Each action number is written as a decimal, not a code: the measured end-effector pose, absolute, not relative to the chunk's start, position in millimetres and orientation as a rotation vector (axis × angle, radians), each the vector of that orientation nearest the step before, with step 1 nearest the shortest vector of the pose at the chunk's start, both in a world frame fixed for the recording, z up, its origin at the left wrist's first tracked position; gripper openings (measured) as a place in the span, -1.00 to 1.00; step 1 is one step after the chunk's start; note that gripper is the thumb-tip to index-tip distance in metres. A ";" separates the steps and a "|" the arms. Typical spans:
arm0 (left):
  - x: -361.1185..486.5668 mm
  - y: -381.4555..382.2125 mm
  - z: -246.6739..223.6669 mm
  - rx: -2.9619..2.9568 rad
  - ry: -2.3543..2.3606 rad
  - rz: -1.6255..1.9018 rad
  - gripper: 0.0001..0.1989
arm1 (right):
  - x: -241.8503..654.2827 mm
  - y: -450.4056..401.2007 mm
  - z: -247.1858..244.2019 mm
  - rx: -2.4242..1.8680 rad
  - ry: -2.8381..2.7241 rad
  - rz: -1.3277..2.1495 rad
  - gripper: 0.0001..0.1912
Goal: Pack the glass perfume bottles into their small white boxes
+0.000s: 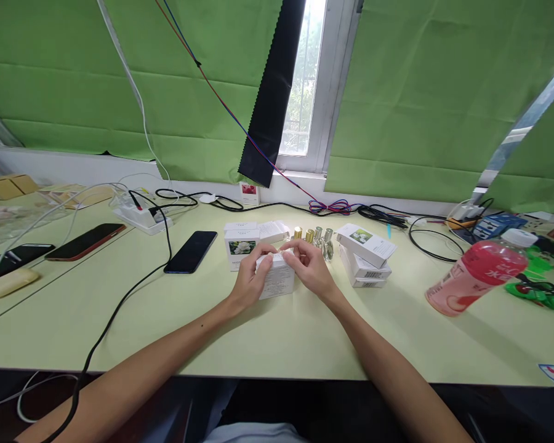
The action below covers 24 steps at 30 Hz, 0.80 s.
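Observation:
A small white carton (277,284) with fine print on its side stands upright on the table between my hands. My left hand (250,277) grips its left side, thumb on the near face near the top. The fingers of my right hand (311,269) are bent together at the carton's top right edge, thumb and forefinger pinched there; the top is partly hidden. Just behind stand several small glass bottles (327,241) with gold and silver caps. Beyond my left hand is a white box with a flower picture (241,246), with more white boxes (273,231) beside it.
White boxes (367,246) are stacked at the right. A pink drink bottle (477,271) stands farther right. At left lie a dark phone (191,252), a red-edged phone (85,242) and a power strip (143,218). A black cable (115,314) crosses the table's left side.

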<state>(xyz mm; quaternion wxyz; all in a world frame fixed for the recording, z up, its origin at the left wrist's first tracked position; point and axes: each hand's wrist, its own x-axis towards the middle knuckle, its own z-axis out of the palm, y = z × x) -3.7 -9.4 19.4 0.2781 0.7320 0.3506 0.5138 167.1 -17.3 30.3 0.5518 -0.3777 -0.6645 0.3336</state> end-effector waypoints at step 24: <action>-3.9 -9.9 20.3 1.954 0.930 1.366 -0.64 | 166.7 -18.5 30.8 -0.906 -1.582 0.770 -0.75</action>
